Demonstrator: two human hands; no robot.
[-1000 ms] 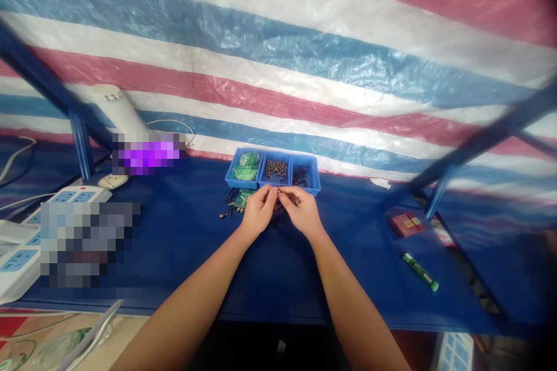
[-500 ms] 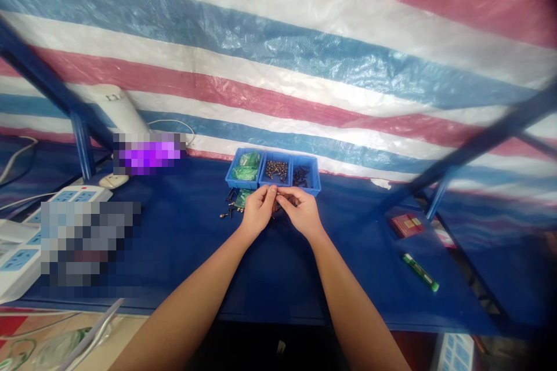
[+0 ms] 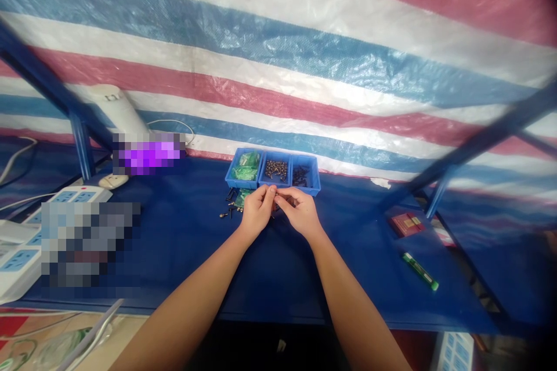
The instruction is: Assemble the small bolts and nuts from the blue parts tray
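My left hand and my right hand meet at the fingertips in front of three blue bins. Both are closed in a pinch; whatever sits between the fingers is too small and covered to make out. Just beyond them, the left bin holds green packets. The middle bin contains small brass-coloured fittings, and black pieces lie in the right bin. Beside my left hand, loose black and brass-coloured parts and a green packet rest on the blue table.
White power strips and a pixelated object occupy the left side. A white cylinder stands at the back left. On the right are a red box and a green tube. Striped sheeting hangs behind, between blue frame bars.
My hands stay together in nearly the same place, with only a slight shift of the fingers and wrists. The bins and loose parts look unchanged.
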